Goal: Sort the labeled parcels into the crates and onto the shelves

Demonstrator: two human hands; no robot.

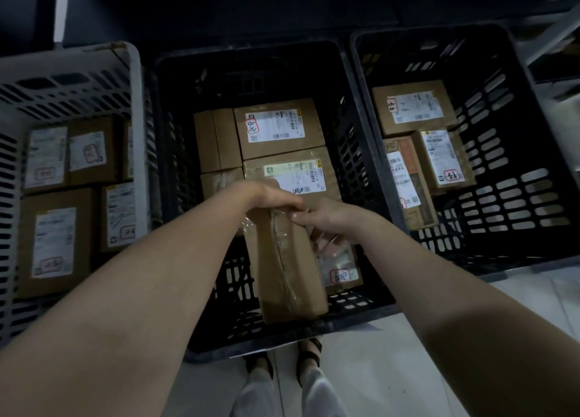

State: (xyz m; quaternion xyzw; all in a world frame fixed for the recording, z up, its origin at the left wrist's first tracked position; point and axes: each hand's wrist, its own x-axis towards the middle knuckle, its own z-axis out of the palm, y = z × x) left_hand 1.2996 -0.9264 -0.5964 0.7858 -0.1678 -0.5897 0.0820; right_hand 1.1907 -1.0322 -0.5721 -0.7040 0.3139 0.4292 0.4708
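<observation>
Two bare forearms, reaching in from the bottom corners and meeting over the middle crate (175, 127), black plastic with slotted, lattice walls. On its floor, taped brown cardboard parcels packed close: one with a white label (277, 124) at the far side, another label-up parcel (292, 173) just behind the hands, a plain one (216, 140) to the left. Right black crate (514, 153), same slotted build, holding three labeled cartons, one (414, 107) at the back, two side by side in front of it. Left crate (78, 80), pale grey plastic with oblong vents, filled with flat labeled boxes lying face up. Pale floor (392, 369) below, light trouser legs and dark sandals at the bottom edge.

Held parcel (290, 266): oblong brown carton, glossy clear tape wrinkled along its seam, tilted on edge above the near part of the middle crate, label face turned to the right with a red-marked sticker low on it. Left hand (270, 193) over the far top end, fingers curled down and closed on it. Right hand (329, 218) against the top right edge, thumb pressed on the upper face, fingers wrapped round the labeled side, gripping.
</observation>
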